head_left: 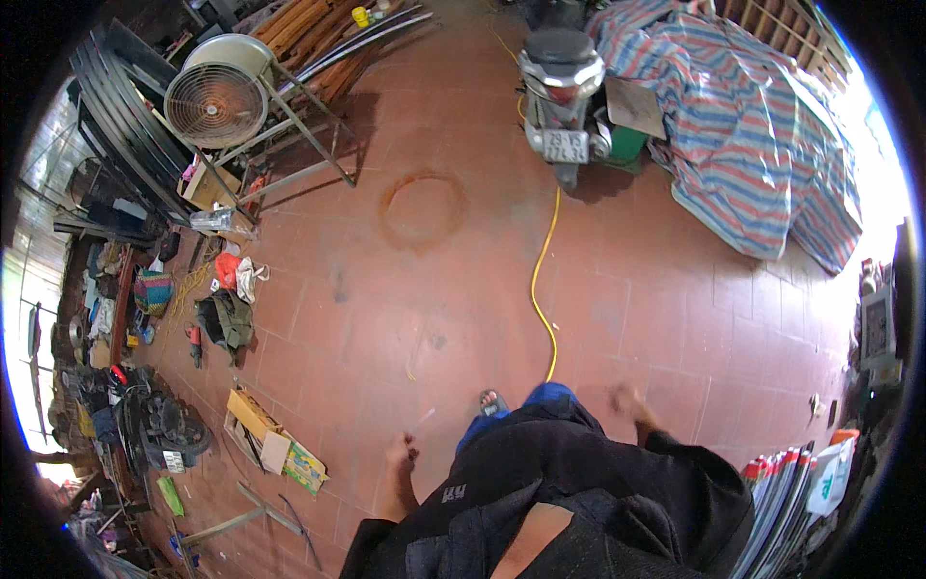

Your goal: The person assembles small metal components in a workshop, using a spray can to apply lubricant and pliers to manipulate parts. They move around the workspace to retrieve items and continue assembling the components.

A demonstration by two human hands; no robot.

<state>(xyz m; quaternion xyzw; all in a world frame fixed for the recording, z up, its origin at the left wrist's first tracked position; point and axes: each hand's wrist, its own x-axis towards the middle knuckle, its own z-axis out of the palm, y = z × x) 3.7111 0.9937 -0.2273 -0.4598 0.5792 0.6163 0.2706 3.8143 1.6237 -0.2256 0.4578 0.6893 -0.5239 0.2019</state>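
Note:
My left hand point(400, 452) hangs at my left side above the tiled floor, its fingers curled in. Something dark shows at the fingers, too small to make out. A thin pale streak lies on the picture just beyond that hand; whether it touches the hand is unclear. On the other side my right hand point(632, 405) is out from my body, smeared by motion. Its fingers cannot be read. Between the hands, a yellow cable point(536, 280) runs over the floor from my legs toward a parked scooter point(562, 96). One sandalled foot point(491, 401) shows below.
A drum fan point(214, 104) on a metal stand is at far left, near timber planks point(323, 43). A striped tarpaulin point(738, 135) covers a heap at far right. Left lie a green bag point(227, 320), an open cardboard box point(275, 439) and clutter. Long bars point(776, 502) stand near right.

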